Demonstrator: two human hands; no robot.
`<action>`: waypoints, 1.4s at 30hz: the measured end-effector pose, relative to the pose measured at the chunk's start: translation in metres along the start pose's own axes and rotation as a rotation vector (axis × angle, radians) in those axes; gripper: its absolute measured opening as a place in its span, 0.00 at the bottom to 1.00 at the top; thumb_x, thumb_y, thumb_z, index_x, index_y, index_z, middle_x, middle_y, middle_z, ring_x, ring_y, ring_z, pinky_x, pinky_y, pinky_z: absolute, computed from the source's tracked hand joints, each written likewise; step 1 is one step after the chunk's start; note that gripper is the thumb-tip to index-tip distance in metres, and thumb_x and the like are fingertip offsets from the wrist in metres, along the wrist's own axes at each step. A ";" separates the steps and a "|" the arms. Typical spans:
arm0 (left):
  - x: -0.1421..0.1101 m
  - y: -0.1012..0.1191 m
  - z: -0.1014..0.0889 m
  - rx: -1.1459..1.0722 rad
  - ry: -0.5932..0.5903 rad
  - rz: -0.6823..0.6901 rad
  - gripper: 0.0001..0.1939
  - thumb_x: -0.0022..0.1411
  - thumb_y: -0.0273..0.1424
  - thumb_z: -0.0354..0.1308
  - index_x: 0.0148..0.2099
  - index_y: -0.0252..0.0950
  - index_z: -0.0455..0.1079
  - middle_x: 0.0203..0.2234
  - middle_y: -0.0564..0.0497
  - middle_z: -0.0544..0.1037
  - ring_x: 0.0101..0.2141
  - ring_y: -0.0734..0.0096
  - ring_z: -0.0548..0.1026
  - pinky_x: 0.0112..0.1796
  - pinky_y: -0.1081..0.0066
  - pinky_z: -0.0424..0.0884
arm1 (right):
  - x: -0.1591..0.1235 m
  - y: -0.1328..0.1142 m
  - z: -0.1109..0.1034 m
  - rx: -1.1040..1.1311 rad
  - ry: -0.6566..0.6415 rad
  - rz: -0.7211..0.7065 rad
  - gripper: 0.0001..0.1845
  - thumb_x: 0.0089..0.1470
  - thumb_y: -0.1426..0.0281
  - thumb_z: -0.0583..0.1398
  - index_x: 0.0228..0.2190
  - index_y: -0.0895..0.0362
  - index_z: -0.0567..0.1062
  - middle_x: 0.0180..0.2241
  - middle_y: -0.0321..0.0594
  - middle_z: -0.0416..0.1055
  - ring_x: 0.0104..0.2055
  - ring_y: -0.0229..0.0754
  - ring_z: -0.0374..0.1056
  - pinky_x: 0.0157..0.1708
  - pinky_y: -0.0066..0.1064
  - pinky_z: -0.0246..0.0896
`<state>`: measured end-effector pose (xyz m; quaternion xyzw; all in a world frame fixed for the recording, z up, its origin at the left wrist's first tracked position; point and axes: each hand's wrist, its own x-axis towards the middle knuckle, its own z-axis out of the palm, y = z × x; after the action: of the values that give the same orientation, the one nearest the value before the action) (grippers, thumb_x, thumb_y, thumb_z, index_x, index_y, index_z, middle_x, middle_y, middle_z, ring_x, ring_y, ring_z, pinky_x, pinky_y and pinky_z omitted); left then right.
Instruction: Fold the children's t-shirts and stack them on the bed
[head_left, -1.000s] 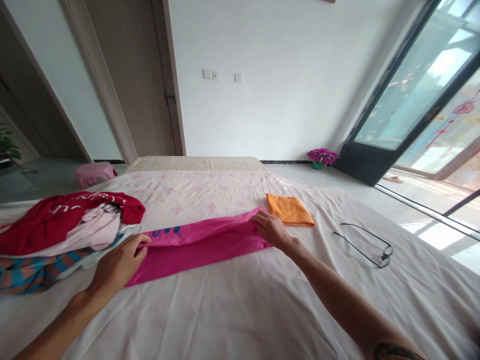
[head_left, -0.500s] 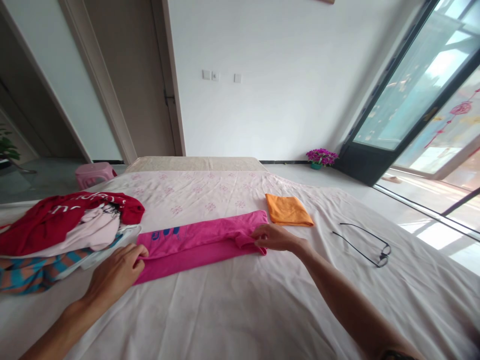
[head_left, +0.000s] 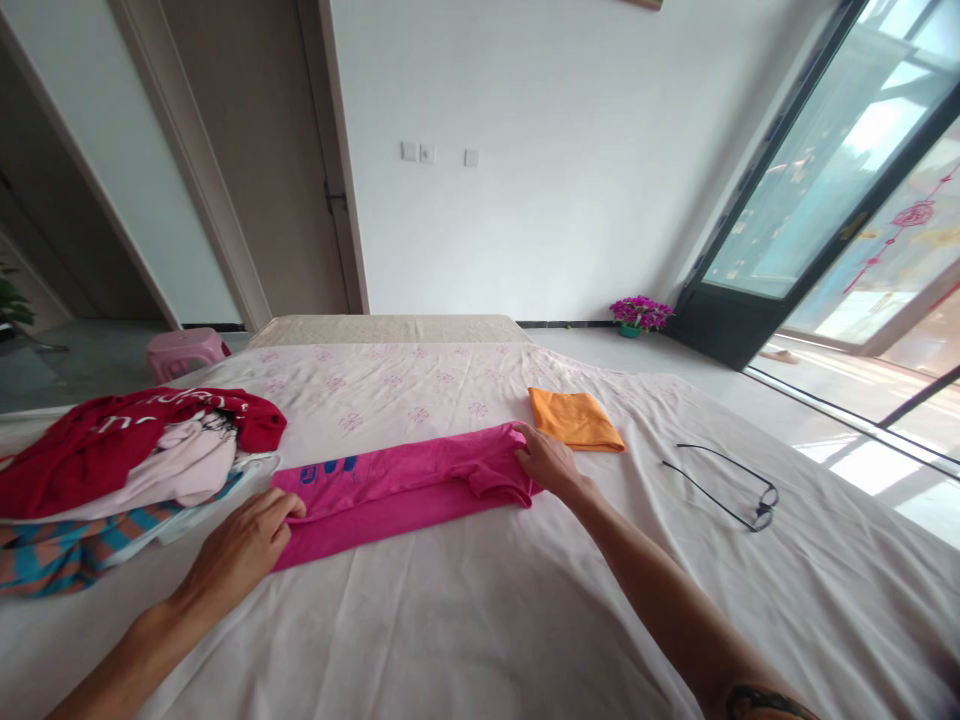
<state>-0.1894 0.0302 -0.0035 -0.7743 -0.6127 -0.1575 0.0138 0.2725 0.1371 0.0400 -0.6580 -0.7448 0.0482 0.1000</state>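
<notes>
A bright pink shirt [head_left: 397, 490] lies folded into a long strip across the bed, with blue print near its left end. My left hand [head_left: 244, 545] rests on the strip's left end, fingers curled over the cloth edge. My right hand [head_left: 547, 462] lies on the right end, fingers extended and pressing the fabric down. A folded orange cloth [head_left: 574, 418] sits just beyond my right hand.
A pile of clothes [head_left: 112, 470], red, pale pink and striped, lies at the left of the bed [head_left: 465, 620]. A black wire hanger [head_left: 727, 488] lies at the right. A pink stool [head_left: 187, 350], a flower pot [head_left: 637, 315] and glass doors stand beyond.
The upper layer of the pink shirt has been brought down, making the strip narrower. My right hand shifted back up to the strip's right end; my left hand stayed at the left end.
</notes>
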 end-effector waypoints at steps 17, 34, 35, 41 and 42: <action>0.001 -0.004 0.017 -0.080 -0.011 0.002 0.13 0.59 0.25 0.47 0.40 0.44 0.70 0.38 0.51 0.77 0.42 0.64 0.75 0.48 0.66 0.67 | -0.037 -0.046 0.016 0.017 0.059 -0.558 0.09 0.62 0.67 0.58 0.34 0.56 0.77 0.32 0.40 0.72 0.36 0.41 0.64 0.36 0.31 0.53; -0.009 -0.011 0.017 -0.033 0.045 0.058 0.14 0.58 0.23 0.47 0.42 0.42 0.69 0.39 0.51 0.77 0.44 0.65 0.75 0.49 0.66 0.68 | -0.047 0.025 -0.005 0.127 -0.027 -0.614 0.20 0.51 0.80 0.56 0.42 0.51 0.78 0.42 0.40 0.75 0.43 0.44 0.67 0.44 0.35 0.61; -0.009 -0.010 0.016 -0.035 0.049 0.058 0.14 0.58 0.24 0.47 0.42 0.42 0.69 0.39 0.51 0.77 0.44 0.65 0.75 0.49 0.66 0.68 | -0.045 0.026 -0.003 0.121 -0.017 -0.611 0.17 0.54 0.78 0.55 0.40 0.51 0.79 0.40 0.40 0.76 0.42 0.43 0.67 0.43 0.33 0.61; -0.006 -0.006 0.015 -0.061 0.047 0.054 0.14 0.58 0.23 0.47 0.42 0.42 0.70 0.38 0.51 0.76 0.43 0.65 0.75 0.48 0.66 0.68 | -0.042 0.019 -0.003 0.058 0.035 -0.513 0.13 0.60 0.73 0.54 0.37 0.52 0.79 0.40 0.41 0.74 0.42 0.41 0.67 0.38 0.29 0.59; -0.006 -0.005 0.014 -0.062 0.039 0.046 0.14 0.59 0.23 0.47 0.41 0.42 0.70 0.37 0.51 0.76 0.43 0.65 0.74 0.48 0.66 0.68 | -0.041 0.019 -0.004 0.055 0.036 -0.461 0.13 0.60 0.73 0.54 0.37 0.52 0.79 0.42 0.41 0.74 0.42 0.41 0.68 0.36 0.28 0.59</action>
<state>-0.1920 0.0286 -0.0191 -0.7850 -0.5893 -0.1912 0.0056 0.2964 0.0991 0.0366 -0.4682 -0.8719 0.0324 0.1395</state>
